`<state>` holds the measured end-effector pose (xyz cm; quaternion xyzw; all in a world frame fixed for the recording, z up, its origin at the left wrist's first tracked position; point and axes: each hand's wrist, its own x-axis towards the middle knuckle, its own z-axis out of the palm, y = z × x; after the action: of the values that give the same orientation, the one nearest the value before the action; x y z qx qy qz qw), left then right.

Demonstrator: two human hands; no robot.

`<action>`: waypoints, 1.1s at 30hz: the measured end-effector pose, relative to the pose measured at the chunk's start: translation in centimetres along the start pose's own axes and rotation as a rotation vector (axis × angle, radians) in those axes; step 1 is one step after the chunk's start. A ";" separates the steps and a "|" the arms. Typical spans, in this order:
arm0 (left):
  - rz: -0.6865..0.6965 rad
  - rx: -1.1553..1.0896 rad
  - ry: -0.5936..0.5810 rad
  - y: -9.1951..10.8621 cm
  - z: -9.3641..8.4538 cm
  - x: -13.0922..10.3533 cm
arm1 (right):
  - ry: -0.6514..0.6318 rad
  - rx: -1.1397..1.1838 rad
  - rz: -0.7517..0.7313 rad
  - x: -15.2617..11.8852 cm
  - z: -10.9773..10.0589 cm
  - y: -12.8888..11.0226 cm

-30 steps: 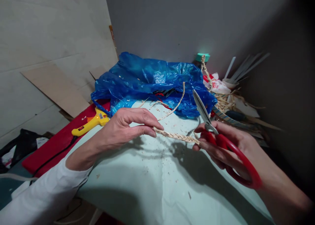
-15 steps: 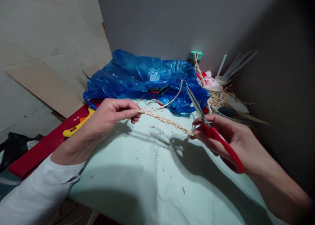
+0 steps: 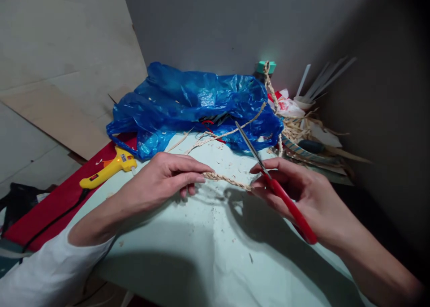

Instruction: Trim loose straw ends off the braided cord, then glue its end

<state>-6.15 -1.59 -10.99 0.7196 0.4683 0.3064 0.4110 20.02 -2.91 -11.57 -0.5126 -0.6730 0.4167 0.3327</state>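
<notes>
Between my two hands stretches a braided straw cord (image 3: pixel 228 179), held above the pale green table cover. My left hand (image 3: pixel 171 176) pinches it between thumb and fingers, and loose straw strands trail out beyond that hand toward the back. The cord's other end sits at the fingertips of my right hand (image 3: pixel 295 190). That same hand carries scissors (image 3: pixel 285 199) with red handles, their blades pointing up and away to the left, apparently together and apart from the cord.
A crumpled blue plastic bag (image 3: pixel 198 92) lies at the back. On the left is a yellow glue gun (image 3: pixel 110 168) with a black cord. Straw strips (image 3: pixel 298 130), a cup of white sticks (image 3: pixel 304 101) and another braid (image 3: pixel 270 89) are at the back right. Scraps litter the table cover (image 3: pixel 201 248).
My left hand has moved right along the cord and slightly down, so a shorter stretch shows between the hands. My right hand with the scissors has shifted a little left.
</notes>
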 end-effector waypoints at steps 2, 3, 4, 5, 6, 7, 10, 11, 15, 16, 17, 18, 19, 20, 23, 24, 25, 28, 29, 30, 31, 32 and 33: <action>-0.051 -0.151 0.044 0.2 0.4 0.0 | 0.005 0.017 -0.008 -0.2 0.1 -0.1; -0.053 -0.202 0.074 0.3 0.6 0.0 | 0.005 0.020 -0.020 -0.3 0.1 -0.1; -0.041 -0.238 0.098 0.3 0.7 0.0 | 0.006 0.016 -0.031 -0.4 0.1 -0.2; -0.023 -0.260 0.116 0.4 0.7 0.0 | 0.004 0.008 -0.036 -0.4 0.1 -0.2; -0.003 -0.271 0.131 0.5 0.7 -0.1 | 0.004 0.001 -0.040 -0.5 0.1 -0.2; 0.014 -0.274 0.140 0.5 0.7 -0.1 | 0.005 0.002 -0.040 -0.5 0.2 -0.1; 0.057 -0.267 0.134 0.6 0.5 -0.2 | 0.019 0.012 -0.045 -0.6 0.3 0.0; 0.068 -0.262 0.128 0.6 0.5 -0.3 | 0.024 0.012 -0.044 -0.6 0.4 0.0; 0.152 -0.219 0.123 0.7 0.3 -0.4 | 0.024 -0.017 -0.016 -0.8 0.5 0.0; 0.177 -0.195 0.127 0.8 0.3 -0.5 | 0.005 -0.039 -0.019 -0.8 0.4 0.0; 0.197 -0.169 0.136 0.8 0.3 -0.5 | -0.025 -0.066 -0.030 -0.8 0.3 0.1; 0.213 -0.144 0.145 0.8 0.3 -0.5 | -0.057 -0.096 -0.042 -0.8 0.3 0.1; 0.222 -0.127 0.149 0.9 0.3 -0.5 | -0.085 -0.122 -0.060 -0.7 0.2 0.2; 0.230 -0.121 0.150 0.9 0.3 -0.6 | -0.105 -0.146 -0.081 -0.7 0.1 0.3; 0.247 -0.130 0.141 0.8 0.4 -0.7 | -0.132 -0.221 -0.144 -0.6 0.2 0.4; 0.252 -0.132 0.139 0.8 0.4 -0.7 | -0.141 -0.245 -0.159 -0.6 0.3 0.4; 0.256 -0.132 0.136 0.8 0.5 -0.7 | -0.151 -0.271 -0.167 -0.6 0.4 0.3; 0.258 -0.140 0.132 0.7 0.5 -0.6 | -0.160 -0.335 -0.199 -0.7 0.8 0.1; 0.252 -0.154 0.131 0.7 0.5 -0.5 | -0.157 -0.352 -0.227 -0.8 0.8 0.1; 0.238 -0.171 0.129 0.8 0.5 -0.4 | -0.154 -0.365 -0.262 -0.9 0.9 0.1; 0.220 -0.191 0.125 0.8 0.5 -0.4 | -0.145 -0.375 -0.302 -0.9 0.9 0.1; 0.204 -0.213 0.121 0.8 0.5 -0.3 | -0.132 -0.384 -0.345 -1.0 0.8 0.1; 0.192 -0.240 0.113 0.9 0.5 -0.3 | -0.119 -0.394 -0.385 -1.0 0.8 0.1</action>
<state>-5.45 -2.21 -10.48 0.6885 0.3800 0.4378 0.4358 19.62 -4.02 -11.97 -0.4048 -0.8443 0.2364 0.2596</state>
